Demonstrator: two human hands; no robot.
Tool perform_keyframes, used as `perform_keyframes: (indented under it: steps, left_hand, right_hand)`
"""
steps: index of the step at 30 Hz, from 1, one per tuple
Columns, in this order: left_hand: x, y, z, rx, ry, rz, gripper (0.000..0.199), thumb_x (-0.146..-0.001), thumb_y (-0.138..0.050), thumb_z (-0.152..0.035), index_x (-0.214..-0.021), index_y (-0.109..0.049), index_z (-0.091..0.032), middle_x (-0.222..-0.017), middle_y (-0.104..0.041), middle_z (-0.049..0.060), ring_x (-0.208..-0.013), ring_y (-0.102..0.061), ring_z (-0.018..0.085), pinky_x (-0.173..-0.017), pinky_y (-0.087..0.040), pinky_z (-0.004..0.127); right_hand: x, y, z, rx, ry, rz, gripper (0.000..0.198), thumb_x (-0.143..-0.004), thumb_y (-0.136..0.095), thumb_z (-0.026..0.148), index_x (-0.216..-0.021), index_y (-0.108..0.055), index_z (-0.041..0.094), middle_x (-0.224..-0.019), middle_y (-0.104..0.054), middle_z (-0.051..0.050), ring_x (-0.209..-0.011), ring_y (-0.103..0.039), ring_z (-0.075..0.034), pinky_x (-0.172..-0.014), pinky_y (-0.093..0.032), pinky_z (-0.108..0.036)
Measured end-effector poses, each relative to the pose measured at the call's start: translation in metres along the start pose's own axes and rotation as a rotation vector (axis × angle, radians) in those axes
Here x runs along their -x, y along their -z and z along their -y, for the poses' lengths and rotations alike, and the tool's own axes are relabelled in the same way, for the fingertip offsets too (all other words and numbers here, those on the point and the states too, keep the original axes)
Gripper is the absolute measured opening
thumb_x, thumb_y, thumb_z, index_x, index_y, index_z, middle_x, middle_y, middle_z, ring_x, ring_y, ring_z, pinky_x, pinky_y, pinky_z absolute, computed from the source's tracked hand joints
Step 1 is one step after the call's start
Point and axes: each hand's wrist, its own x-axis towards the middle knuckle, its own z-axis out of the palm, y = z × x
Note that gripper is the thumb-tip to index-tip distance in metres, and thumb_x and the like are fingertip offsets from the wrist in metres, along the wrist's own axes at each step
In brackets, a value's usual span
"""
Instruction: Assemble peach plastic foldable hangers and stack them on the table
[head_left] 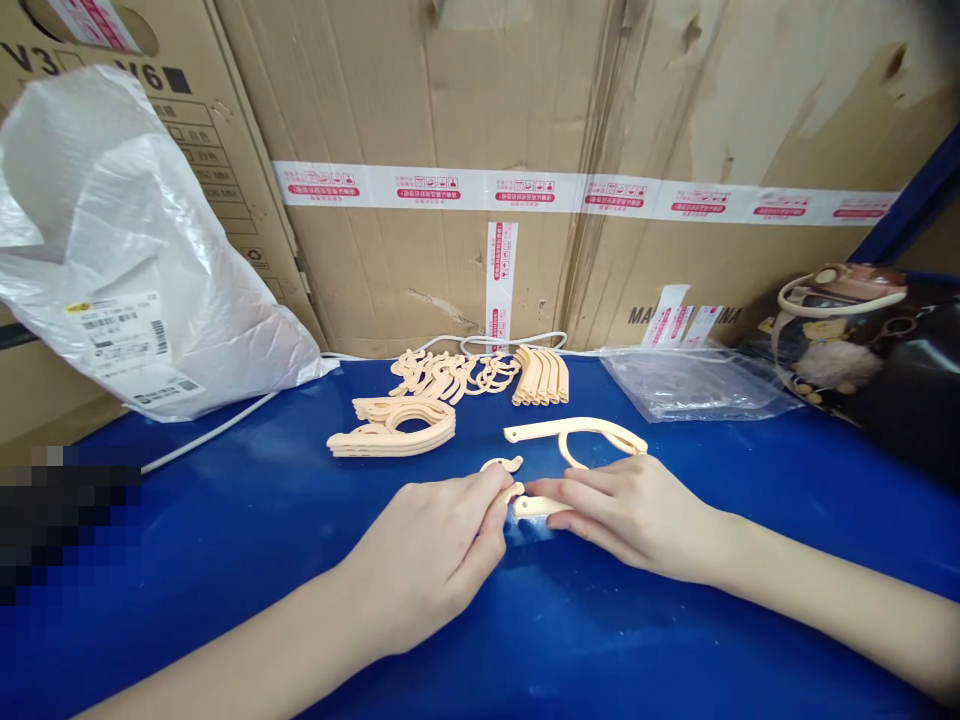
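Observation:
My left hand [431,535] is closed, thumb and forefinger pinching a small cream curved hook piece [514,491]. Most of that piece is hidden by the fingers, and another curved end [512,464] shows just beyond them. My right hand [645,515] grips a cream plastic folding hanger [577,428] laid on the table. One long arm of it stretches out beyond the fingers, while a shorter arm end [536,506] with a round hole pokes out between thumb and forefinger. The two hands nearly touch. Whether the hook piece joins the hanger, I cannot tell.
Folded hangers [394,432] lie stacked on the blue table [570,650]. Behind them are loose hooks [442,376] and hanger arms [541,376]. A clear plastic bag [697,385] and a dark bag [900,380] lie right, a white parcel [150,250] left. Cardboard [420,270] walls the back.

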Motion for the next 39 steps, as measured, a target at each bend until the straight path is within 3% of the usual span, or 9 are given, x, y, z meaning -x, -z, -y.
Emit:
perform_keyframes:
  steps: [7,12,20,26,31,35,39]
  left_hand:
    - [0.001,0.0,-0.001,-0.082,-0.056,-0.017,0.028,-0.1,-0.021,-0.028,-0.088,-0.046,-0.021,-0.071,-0.06,-0.002,-0.057,-0.058,0.016,-0.052,-0.034,0.026]
    - [-0.001,0.0,0.001,-0.232,-0.068,-0.02,0.021,-0.1,-0.034,-0.033,-0.105,-0.048,-0.019,-0.077,-0.068,0.0,-0.062,-0.065,0.019,-0.049,-0.036,0.025]
    - [-0.002,-0.001,0.003,-0.424,-0.081,0.038,0.033,-0.1,-0.038,-0.031,-0.125,-0.042,-0.01,-0.076,-0.072,0.004,-0.06,-0.069,0.023,-0.044,-0.038,0.026]
    - [-0.001,-0.007,0.01,-0.502,-0.173,0.0,0.026,-0.101,-0.032,-0.031,-0.106,-0.048,-0.011,-0.077,-0.07,0.006,-0.061,-0.069,0.022,-0.046,-0.045,0.027]
    - [-0.002,-0.008,0.012,-0.657,-0.325,-0.195,0.044,-0.103,-0.013,-0.028,-0.086,-0.051,-0.014,-0.062,-0.06,0.002,-0.049,-0.061,0.017,-0.039,-0.036,0.026]
    - [-0.002,-0.008,0.011,-0.8,-0.399,-0.317,0.043,-0.102,-0.015,-0.026,-0.08,-0.051,-0.016,-0.058,-0.054,0.0,-0.045,-0.055,0.015,-0.04,-0.03,0.027]
    - [-0.001,-0.007,0.009,-0.86,-0.411,-0.357,0.038,-0.102,-0.022,-0.026,-0.082,-0.053,-0.016,-0.058,-0.053,-0.001,-0.046,-0.053,0.014,-0.043,-0.031,0.028]
  right_hand:
    - [-0.001,0.001,0.0,-0.032,-0.021,-0.021,0.033,-0.102,-0.034,0.033,-0.119,-0.058,0.018,-0.074,-0.064,0.0,-0.061,-0.062,-0.012,-0.056,-0.042,-0.024]
    - [-0.001,0.002,0.004,-0.046,-0.04,-0.044,0.033,-0.102,-0.035,0.033,-0.119,-0.059,0.019,-0.072,-0.063,0.0,-0.061,-0.061,-0.011,-0.054,-0.039,-0.024]
    - [-0.001,0.0,0.004,-0.035,-0.035,-0.045,0.035,-0.102,-0.034,0.034,-0.116,-0.061,0.018,-0.072,-0.064,0.0,-0.061,-0.062,-0.012,-0.054,-0.038,-0.024]
    - [0.0,0.001,0.004,-0.113,-0.066,-0.012,0.034,-0.101,-0.036,0.034,-0.118,-0.061,0.018,-0.075,-0.066,-0.002,-0.064,-0.063,-0.012,-0.055,-0.04,-0.023]
    - [-0.001,0.003,0.005,-0.205,-0.105,0.022,0.032,-0.1,-0.038,0.033,-0.118,-0.061,0.019,-0.08,-0.068,-0.004,-0.066,-0.064,-0.013,-0.058,-0.042,-0.022]
    - [0.0,0.004,0.005,-0.29,-0.126,0.046,0.028,-0.099,-0.042,0.031,-0.117,-0.061,0.02,-0.09,-0.07,-0.004,-0.075,-0.066,-0.013,-0.067,-0.046,-0.022]
    - [-0.001,0.005,0.006,-0.343,-0.141,0.063,0.027,-0.099,-0.043,0.03,-0.116,-0.062,0.02,-0.092,-0.071,-0.004,-0.078,-0.067,-0.014,-0.068,-0.047,-0.022]
